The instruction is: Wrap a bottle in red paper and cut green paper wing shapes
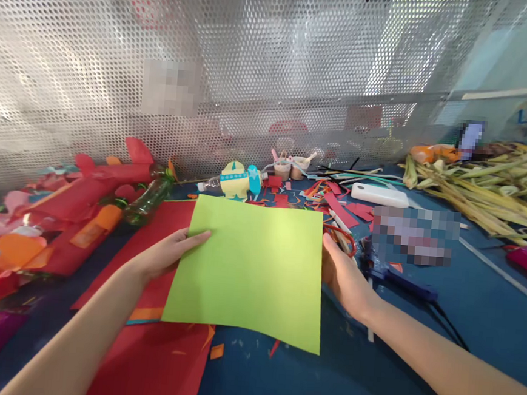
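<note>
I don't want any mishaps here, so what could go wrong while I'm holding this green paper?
The green paper is held only at its sides by your left hand and right hand, and its lower edge curves, so it might crease.
The glue gun lies near your right hand; you could bump it or catch its cord. I can't tell whether it's hot.
</note>
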Available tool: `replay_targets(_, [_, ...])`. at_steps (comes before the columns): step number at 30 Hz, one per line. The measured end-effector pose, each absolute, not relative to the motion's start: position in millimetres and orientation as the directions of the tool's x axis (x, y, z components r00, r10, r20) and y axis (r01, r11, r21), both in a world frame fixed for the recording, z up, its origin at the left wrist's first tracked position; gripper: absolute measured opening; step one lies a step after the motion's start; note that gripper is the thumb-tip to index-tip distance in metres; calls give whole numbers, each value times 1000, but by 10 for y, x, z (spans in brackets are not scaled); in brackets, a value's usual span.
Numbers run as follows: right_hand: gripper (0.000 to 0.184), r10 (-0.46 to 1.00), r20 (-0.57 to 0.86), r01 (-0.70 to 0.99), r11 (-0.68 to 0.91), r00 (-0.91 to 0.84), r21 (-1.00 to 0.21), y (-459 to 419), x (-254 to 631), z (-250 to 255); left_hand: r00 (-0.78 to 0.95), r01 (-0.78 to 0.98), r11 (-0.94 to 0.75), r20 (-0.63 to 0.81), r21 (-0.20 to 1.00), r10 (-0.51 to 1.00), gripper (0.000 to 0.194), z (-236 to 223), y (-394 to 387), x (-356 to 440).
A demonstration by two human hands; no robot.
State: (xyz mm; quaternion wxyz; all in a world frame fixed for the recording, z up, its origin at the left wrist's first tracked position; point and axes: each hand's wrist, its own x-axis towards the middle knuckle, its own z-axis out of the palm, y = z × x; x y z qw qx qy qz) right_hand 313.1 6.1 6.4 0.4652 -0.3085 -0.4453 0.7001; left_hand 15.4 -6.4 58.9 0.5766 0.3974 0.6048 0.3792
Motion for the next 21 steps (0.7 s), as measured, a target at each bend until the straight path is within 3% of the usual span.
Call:
replay_targets(4, [56, 832, -51, -441, -344, -553, -829, 28, 3119, 108, -52, 23, 390, -388, 921, 920, 46, 599, -56, 164])
replay_targets(9, [63, 701, 51, -369, -310, -711, -876, -52, 3138, 117, -33, 56, 412, -411, 909, 911, 48, 618, -77, 169])
replay_targets(12, [59, 592, 64, -217, -190, -803, -958, -101, 3161, 108, 41, 127, 436, -443, 891, 895, 52, 646, -112, 99])
replay_targets(14, [71, 530, 55, -98, -54, -846, -994, -126, 3173, 118, 131, 215, 430, -462, 877, 877, 53, 665, -134, 30])
replay_targets(18, [84, 520, 55, 95, 257, -852, -962, -158, 3195, 162, 249, 341, 385, -478, 857, 843, 47, 678, -144, -80])
replay_targets(21, [85, 496, 93, 91, 335, -863, -938, -179, 3219, 200, 221, 377, 373, -473, 848, 853, 44, 672, -130, -102])
